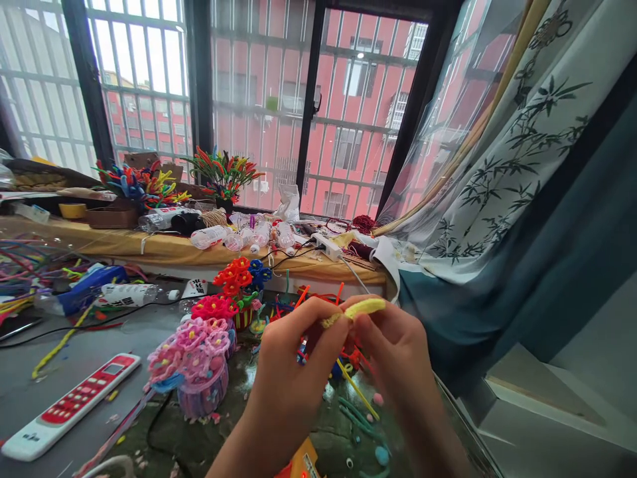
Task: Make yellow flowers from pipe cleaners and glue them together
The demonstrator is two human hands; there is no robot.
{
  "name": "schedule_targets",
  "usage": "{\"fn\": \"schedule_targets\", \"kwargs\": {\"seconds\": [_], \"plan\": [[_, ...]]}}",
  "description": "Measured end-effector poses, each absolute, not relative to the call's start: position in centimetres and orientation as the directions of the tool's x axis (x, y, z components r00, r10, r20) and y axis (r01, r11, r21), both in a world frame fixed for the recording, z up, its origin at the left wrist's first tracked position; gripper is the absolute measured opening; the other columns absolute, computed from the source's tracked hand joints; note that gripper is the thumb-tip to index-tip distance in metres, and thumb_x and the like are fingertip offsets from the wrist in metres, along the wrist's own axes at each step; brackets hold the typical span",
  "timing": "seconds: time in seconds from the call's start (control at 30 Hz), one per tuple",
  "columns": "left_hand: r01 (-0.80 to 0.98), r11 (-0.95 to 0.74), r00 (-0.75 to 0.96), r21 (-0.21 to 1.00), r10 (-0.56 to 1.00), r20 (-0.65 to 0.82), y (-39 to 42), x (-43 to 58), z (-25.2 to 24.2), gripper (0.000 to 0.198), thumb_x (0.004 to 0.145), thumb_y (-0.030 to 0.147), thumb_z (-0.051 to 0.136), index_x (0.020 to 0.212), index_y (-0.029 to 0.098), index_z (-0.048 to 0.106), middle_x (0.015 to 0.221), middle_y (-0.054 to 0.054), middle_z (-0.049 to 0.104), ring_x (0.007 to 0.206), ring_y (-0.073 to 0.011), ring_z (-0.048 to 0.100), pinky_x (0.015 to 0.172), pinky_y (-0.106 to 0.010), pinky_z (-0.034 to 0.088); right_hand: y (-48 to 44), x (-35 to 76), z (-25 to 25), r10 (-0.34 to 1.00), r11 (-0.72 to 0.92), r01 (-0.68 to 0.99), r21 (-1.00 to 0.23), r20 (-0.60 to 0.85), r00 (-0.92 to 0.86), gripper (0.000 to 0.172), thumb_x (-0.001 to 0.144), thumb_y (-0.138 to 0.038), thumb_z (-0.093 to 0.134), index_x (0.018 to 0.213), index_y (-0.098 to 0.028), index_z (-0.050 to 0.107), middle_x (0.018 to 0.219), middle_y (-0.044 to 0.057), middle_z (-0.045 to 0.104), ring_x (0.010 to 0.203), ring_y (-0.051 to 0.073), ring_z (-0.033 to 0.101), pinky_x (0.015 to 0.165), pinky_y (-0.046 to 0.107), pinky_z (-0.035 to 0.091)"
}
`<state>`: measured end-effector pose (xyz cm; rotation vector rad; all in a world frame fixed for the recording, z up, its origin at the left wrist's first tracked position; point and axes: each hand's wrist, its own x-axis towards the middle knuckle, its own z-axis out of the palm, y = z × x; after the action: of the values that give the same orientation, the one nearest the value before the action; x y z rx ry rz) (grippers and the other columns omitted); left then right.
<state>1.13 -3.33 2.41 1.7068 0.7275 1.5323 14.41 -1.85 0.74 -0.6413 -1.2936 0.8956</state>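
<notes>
Both hands are raised together over the cluttered table. My left hand (293,365) and my right hand (398,358) pinch a fuzzy yellow pipe cleaner (361,309) between their fingertips; its bent top loop sticks out above my right fingers and a straight yellow tail (358,392) hangs down between the hands. Just left of my left hand stands a small pink pipe-cleaner flower pot (199,372), with red and orange flower pots (233,285) behind it.
A red-and-white remote control (70,405) lies at the front left. Loose pipe cleaners and cables (60,332) cover the table. The windowsill (164,249) holds colourful bouquets (223,176), plastic bags and a power strip (326,247). A patterned curtain (522,153) hangs at right.
</notes>
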Motion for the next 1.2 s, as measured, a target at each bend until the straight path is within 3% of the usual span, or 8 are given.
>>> {"fn": "schedule_targets", "kwargs": {"seconds": [0.23, 0.33, 0.47, 0.57, 0.63, 0.77, 0.93, 1.2], "plan": [[0.174, -0.689, 0.058, 0.704, 0.721, 0.691, -2.4, 1.3, 1.6, 0.019, 0.091, 0.019, 0.059, 0.073, 0.019, 0.065, 0.062, 0.005, 0.056, 0.056, -0.0089, 0.044, 0.053, -0.021, 0.034, -2.2, 13.9, 0.7, 0.897, 0.434, -0.342, -0.833, 0.435, 0.080, 0.009, 0.079, -0.032, 0.083, 0.078, -0.024, 0.079, 0.070, -0.001, 0.072, 0.067, 0.012, 0.064, 0.064, 0.019, 0.053], [0.154, -0.652, 0.019, 0.742, 0.753, 0.658, -2.5, 1.5, 1.5, 0.020, 0.088, 0.020, 0.061, 0.069, 0.017, 0.066, 0.062, 0.004, 0.057, 0.057, -0.0093, 0.044, 0.055, -0.022, 0.034, -1.9, 13.9, 0.6, 0.899, 0.421, -0.378, -0.824, 0.434, 0.056, 0.005, 0.081, -0.030, 0.082, 0.082, -0.026, 0.081, 0.074, -0.002, 0.073, 0.070, 0.011, 0.063, 0.068, 0.018, 0.053], [-0.238, -0.393, 0.021, 0.888, 0.912, 0.409, -3.2, 2.3, 1.6, 0.027, 0.086, 0.026, 0.062, 0.060, 0.016, 0.063, 0.055, 0.004, 0.049, 0.055, -0.0090, 0.040, 0.053, -0.021, 0.033, -1.6, 14.1, 0.5, 0.861, 0.484, -0.387, -0.785, 0.507, 0.050, 0.001, 0.082, -0.026, 0.081, 0.082, -0.026, 0.081, 0.075, -0.003, 0.071, 0.069, 0.011, 0.064, 0.067, 0.019, 0.053], [-0.548, -0.078, 0.176, 0.833, 0.963, 0.205, -3.5, 2.7, 1.7, 0.026, 0.084, 0.029, 0.063, 0.062, 0.016, 0.065, 0.052, 0.005, 0.046, 0.051, -0.0080, 0.036, 0.051, -0.020, 0.032, -1.6, 14.3, 0.6, 0.845, 0.504, -0.412, -0.759, 0.532, 0.054, 0.003, 0.082, -0.026, 0.081, 0.079, -0.026, 0.081, 0.074, -0.003, 0.071, 0.065, 0.010, 0.063, 0.067, 0.020, 0.053], [-0.561, -0.015, 0.262, 0.827, 0.945, 0.195, -3.3, 2.5, 1.9, 0.027, 0.085, 0.031, 0.064, 0.063, 0.016, 0.065, 0.050, 0.005, 0.047, 0.049, -0.0073, 0.034, 0.049, -0.019, 0.030, -1.6, 14.4, 0.7, 0.861, 0.474, -0.430, -0.768, 0.506, 0.045, 0.004, 0.081, -0.027, 0.081, 0.078, -0.025, 0.081, 0.072, -0.002, 0.071, 0.064, 0.011, 0.062, 0.067, 0.021, 0.052], [-0.221, -0.306, 0.292, 0.926, 0.885, 0.362, -2.5, 1.3, 2.3, 0.031, 0.087, 0.033, 0.066, 0.062, 0.015, 0.067, 0.057, 0.001, 0.059, 0.054, -0.0087, 0.047, 0.052, -0.019, 0.036, -1.6, 14.7, 1.0, 0.917, 0.369, -0.449, -0.814, 0.397, 0.035, 0.013, 0.074, -0.029, 0.086, 0.069, -0.021, 0.078, 0.063, -0.002, 0.068, 0.060, 0.010, 0.057, 0.058, 0.018, 0.046], [0.127, -0.634, 0.095, 0.763, 0.774, 0.627, -2.1, 0.0, 2.3, 0.011, 0.082, 0.023, 0.074, 0.073, 0.018, 0.072, 0.066, 0.002, 0.068, 0.061, -0.0101, 0.058, 0.062, -0.019, 0.046, -1.5, 15.2, 1.1, 0.954, 0.269, -0.440, -0.857, 0.301, -0.003, 0.024, 0.070, -0.032, 0.086, 0.060, -0.017, 0.071, 0.053, -0.005, 0.055, 0.049, 0.006, 0.041, 0.048, 0.018, 0.033], [0.034, -0.702, 0.103, 0.712, 0.711, 0.696, -1.6, -0.6, 2.3, 0.008, 0.077, 0.014, 0.079, 0.077, 0.020, 0.075, 0.069, 0.004, 0.072, 0.061, -0.0092, 0.062, 0.061, -0.018, 0.049, -2.3, 15.7, 1.3, 0.948, 0.241, -0.301, -0.923, 0.290, -0.129, 0.023, 0.076, -0.032, 0.081, 0.065, -0.016, 0.068, 0.058, -0.005, 0.051, 0.053, 0.007, 0.039, 0.050, 0.021, 0.029]]}}
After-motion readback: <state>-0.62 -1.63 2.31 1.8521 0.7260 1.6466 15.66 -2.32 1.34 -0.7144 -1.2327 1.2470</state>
